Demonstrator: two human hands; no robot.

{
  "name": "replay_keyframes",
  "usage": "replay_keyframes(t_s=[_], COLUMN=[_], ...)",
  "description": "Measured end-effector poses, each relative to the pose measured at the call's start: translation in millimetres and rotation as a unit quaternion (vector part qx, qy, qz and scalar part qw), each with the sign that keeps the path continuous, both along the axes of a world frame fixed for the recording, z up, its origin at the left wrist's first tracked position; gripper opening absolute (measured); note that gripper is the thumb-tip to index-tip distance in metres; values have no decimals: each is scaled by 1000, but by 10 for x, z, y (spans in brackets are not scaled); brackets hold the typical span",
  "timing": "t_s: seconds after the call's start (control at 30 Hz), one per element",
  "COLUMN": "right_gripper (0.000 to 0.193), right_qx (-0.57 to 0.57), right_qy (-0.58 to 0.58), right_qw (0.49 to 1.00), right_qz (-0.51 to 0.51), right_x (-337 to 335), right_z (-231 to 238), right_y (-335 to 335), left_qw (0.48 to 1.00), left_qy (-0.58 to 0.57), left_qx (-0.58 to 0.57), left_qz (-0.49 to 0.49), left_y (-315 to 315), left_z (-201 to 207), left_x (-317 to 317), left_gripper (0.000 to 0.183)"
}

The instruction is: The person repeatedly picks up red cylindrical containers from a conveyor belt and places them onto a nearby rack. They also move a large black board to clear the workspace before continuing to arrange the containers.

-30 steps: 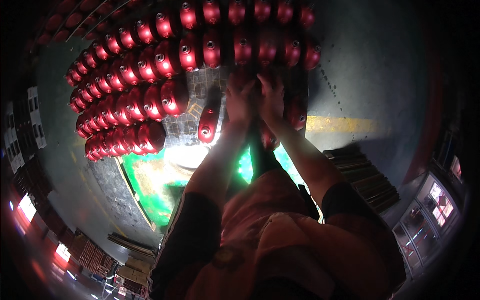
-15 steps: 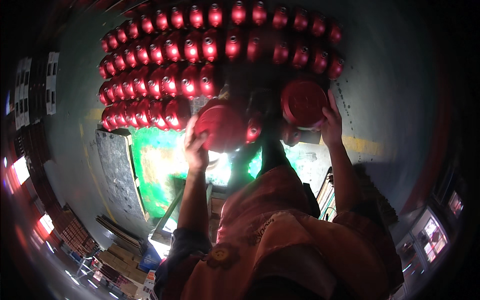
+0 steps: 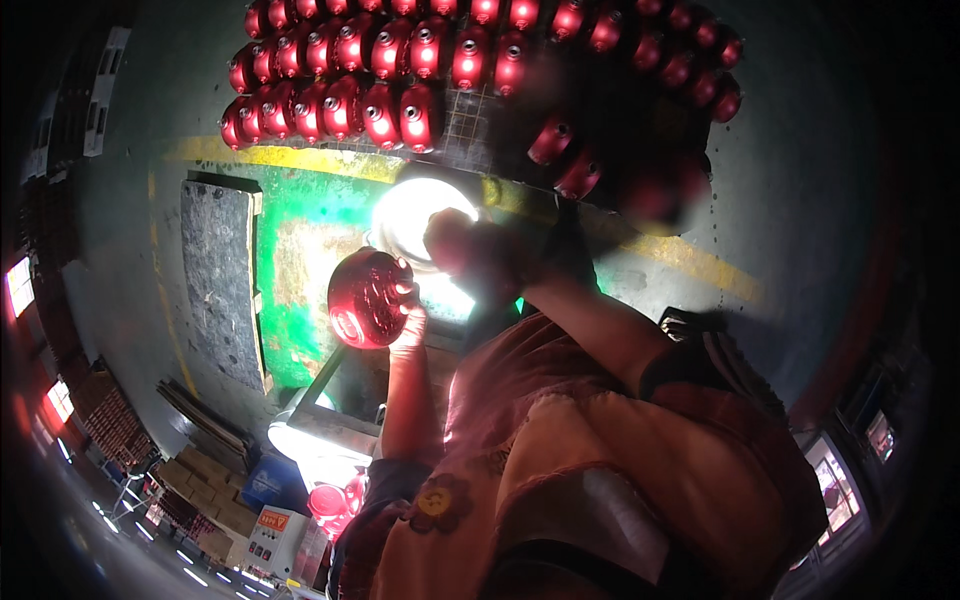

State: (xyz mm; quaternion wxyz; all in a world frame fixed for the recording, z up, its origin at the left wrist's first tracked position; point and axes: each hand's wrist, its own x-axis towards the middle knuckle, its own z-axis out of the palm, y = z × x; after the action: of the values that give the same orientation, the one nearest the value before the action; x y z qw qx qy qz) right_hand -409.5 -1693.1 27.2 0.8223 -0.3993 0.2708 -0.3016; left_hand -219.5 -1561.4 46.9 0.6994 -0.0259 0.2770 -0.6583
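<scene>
A round, glossy red metal canister (image 3: 362, 302) rests in my left hand (image 3: 408, 318), whose fingers wrap over its right side. My right forearm crosses in front of my body toward a glaring white round object (image 3: 405, 220). At its end my right hand (image 3: 455, 242) is dark and smeared by motion, overlapping the edge of the glare. Its fingers do not show clearly. Beyond both hands stand rows of similar red canisters (image 3: 425, 50) with small metal necks. Two of them, including this nearer canister (image 3: 578, 175), sit apart from the rows. A blurred red shape (image 3: 665, 195) lies at the right corner.
A dark grid surface (image 3: 465, 130) shows among the canisters. Left of me lies a worn grey board (image 3: 220, 285) on the floor. Close by my left arm are a metal frame (image 3: 335, 430) and a white box with controls (image 3: 275, 540). Cardboard boxes (image 3: 200, 490) stand farther back.
My right hand has let go of its red canister and swung left to the bright round object. My left hand has lowered and tilted its canister. The view has shifted, with the rows now higher.
</scene>
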Motion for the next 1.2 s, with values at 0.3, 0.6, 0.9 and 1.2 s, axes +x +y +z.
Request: replay_keyframes(t_s=[0.3,0.6,0.9,1.2], right_gripper=[37,39,57,43], right_qx=[-143,150,142,-355], right_qy=[73,-62,13,512], right_qw=[982,986,928,728], right_qz=[100,44,-345,-287], right_x=[723,681,-1821,-2460], right_z=[-17,-300,646,47], right_y=[411,403,-1586,-2278], left_qw=[999,994,742,320], left_qy=[-22,-93,-626,-930], left_qx=[9,39,235,132], left_qz=[29,33,-32,-120], left_y=[455,436,-405,-2218], left_z=[-18,-77,-111,-545], left_x=[249,202,136,-845], left_gripper=[60,59,52,57])
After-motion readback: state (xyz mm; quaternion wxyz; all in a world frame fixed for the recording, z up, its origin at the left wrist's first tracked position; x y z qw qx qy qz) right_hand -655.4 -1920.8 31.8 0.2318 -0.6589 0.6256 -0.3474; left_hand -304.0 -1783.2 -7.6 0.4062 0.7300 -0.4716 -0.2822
